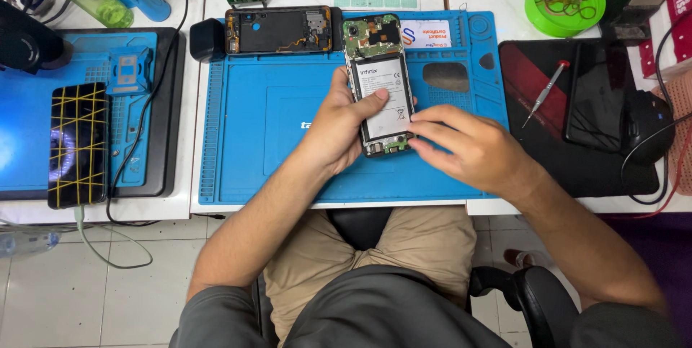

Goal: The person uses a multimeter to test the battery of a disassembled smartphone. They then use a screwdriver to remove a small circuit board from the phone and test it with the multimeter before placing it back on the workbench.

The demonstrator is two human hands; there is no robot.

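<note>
Your left hand curls around the opened phone, thumb pressed on its white battery. Your right hand, fingers loosely bent, touches the phone's lower end with its fingertips. Beneath both hands lies the blue work mat on a white bench. Beyond your left hand rests a detached phone back cover; right of your right hand, a screwdriver.

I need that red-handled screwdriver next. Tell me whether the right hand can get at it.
Probably yes: the screwdriver lies uncovered on the dark mat beside the right hand, though that hand is touching the opened phone.
</note>
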